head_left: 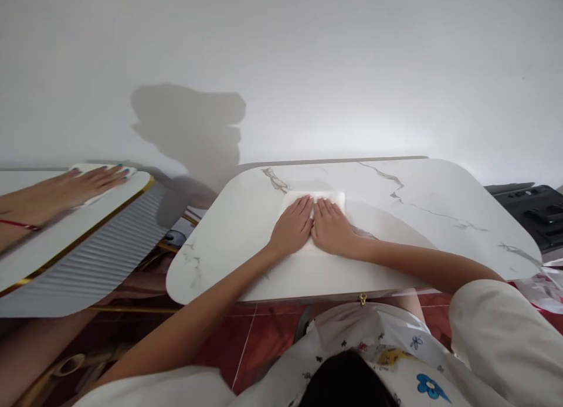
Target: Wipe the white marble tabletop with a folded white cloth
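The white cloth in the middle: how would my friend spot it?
Find the veined white tabletop. Near its middle, a squarish white cloth lies beneath the person's left hand and right hand. Unlike the far-left cloth under one co-worker's hand, this has two.

A pale wall [334, 61] fills twelve o'clock, with a dark shadow [189, 119] cast on it toward ten. Over at nine I see a second table [39, 251] with a gold rim [101, 222] and ribbed side [109, 254]. A black object [539, 213] sits at three, crinkled plastic [543, 287] nearer four, red floor tiles [264, 331] at six.
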